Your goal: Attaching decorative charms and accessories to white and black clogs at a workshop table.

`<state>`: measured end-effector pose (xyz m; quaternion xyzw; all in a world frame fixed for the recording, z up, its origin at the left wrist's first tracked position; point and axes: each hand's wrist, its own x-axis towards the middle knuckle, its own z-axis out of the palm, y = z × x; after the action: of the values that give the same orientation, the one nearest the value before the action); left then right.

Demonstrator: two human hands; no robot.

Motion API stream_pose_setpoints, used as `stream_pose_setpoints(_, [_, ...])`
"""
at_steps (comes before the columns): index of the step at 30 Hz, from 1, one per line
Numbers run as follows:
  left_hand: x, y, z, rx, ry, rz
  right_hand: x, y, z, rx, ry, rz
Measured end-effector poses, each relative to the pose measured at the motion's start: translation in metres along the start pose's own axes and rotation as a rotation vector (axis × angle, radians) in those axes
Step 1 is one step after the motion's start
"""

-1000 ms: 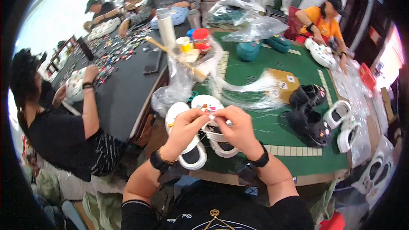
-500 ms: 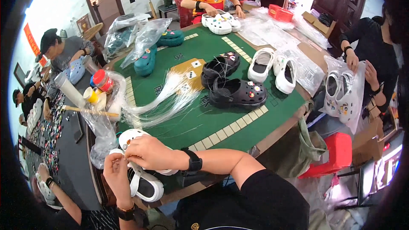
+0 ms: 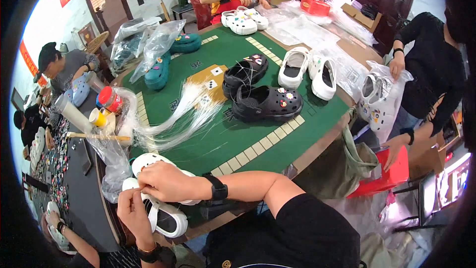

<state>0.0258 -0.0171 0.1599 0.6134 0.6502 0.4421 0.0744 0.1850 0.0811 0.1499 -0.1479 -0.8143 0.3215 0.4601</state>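
My left hand and my right hand meet over a pair of white clogs at the table's near left edge. Thumb and fingertips are pinched together on both, and anything between them is too small or hidden to name. One white clog shows behind my right hand, partly covered by it. The other white clog lies below my right wrist with its opening and dark insole toward me. Long white plastic strands fan across the green mat beyond my hands.
Black clogs, white clogs and teal clogs stand on the green table mat. A red-lidded jar and a wooden stick lie to the left. Co-workers sit around; a red stool is at right.
My hands stay together over the white clogs, fingertips still pinched. The scene has shifted slightly left. At right, a co-worker's hand has left the bagged clogs and dropped toward the red stool.
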Motion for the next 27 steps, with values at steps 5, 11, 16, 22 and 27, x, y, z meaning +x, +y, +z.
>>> stream_pose_setpoints(5, [-0.002, 0.004, 0.009, -0.286, 0.037, -0.259, 0.0, 0.006, 0.007, -0.005, 0.0, -0.016])
stream_pose_setpoints(11, [-0.003, 0.005, 0.019, -0.189, 0.072, -0.136, -0.001, 0.009, 0.006, 0.004, -0.007, 0.011])
stream_pose_setpoints(16, [-0.004, 0.008, 0.015, -0.279, 0.046, -0.232, 0.0, 0.008, 0.004, 0.04, -0.025, 0.035])
stream_pose_setpoints(22, [0.001, 0.009, 0.007, -0.414, 0.152, -0.271, 0.001, -0.005, 0.0, 0.008, -0.024, 0.069])
stream_pose_setpoints(27, [-0.013, 0.014, 0.0, -0.379, 0.103, -0.207, 0.001, -0.012, -0.001, -0.055, -0.04, 0.028])
